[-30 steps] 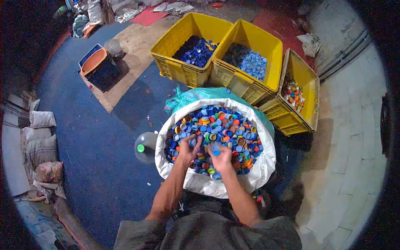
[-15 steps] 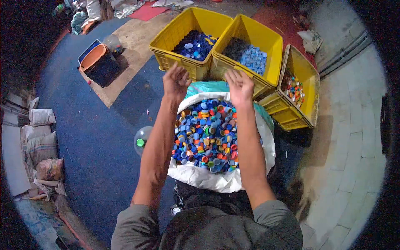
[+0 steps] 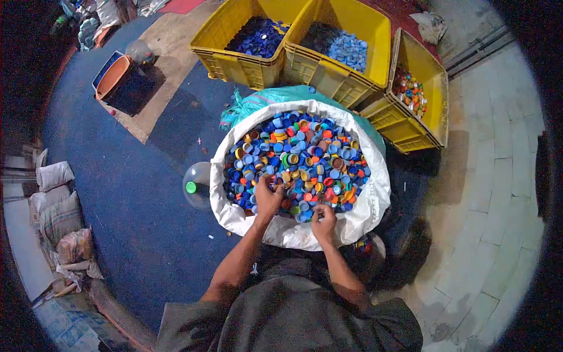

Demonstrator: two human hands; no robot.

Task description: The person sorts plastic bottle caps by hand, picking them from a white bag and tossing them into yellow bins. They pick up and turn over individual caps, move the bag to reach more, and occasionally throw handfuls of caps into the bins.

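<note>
A white sack (image 3: 376, 176) with a rolled rim stands in front of me, full of bottle caps (image 3: 305, 158) in blue, orange, yellow, green and red. My left hand (image 3: 268, 196) reaches over its near left part, fingers bent down at the caps. Close to the near rim, my right hand (image 3: 323, 222) has its fingers pinched together over the caps; what they hold, if anything, is too small to make out. The fingertips of my left hand blend into the caps.
Behind the sack stand yellow crates (image 3: 334, 76) with dark blue, light blue and mixed caps. A clear bottle with a green cap (image 3: 190, 187) lies left of the sack. An orange-rimmed tub (image 3: 113, 76) is farther left, stacked bags (image 3: 58, 202) at the far left.
Both hands have come back from the yellow crates to the near part of the sack. The view has shifted, and the sack's whole opening now shows.
</note>
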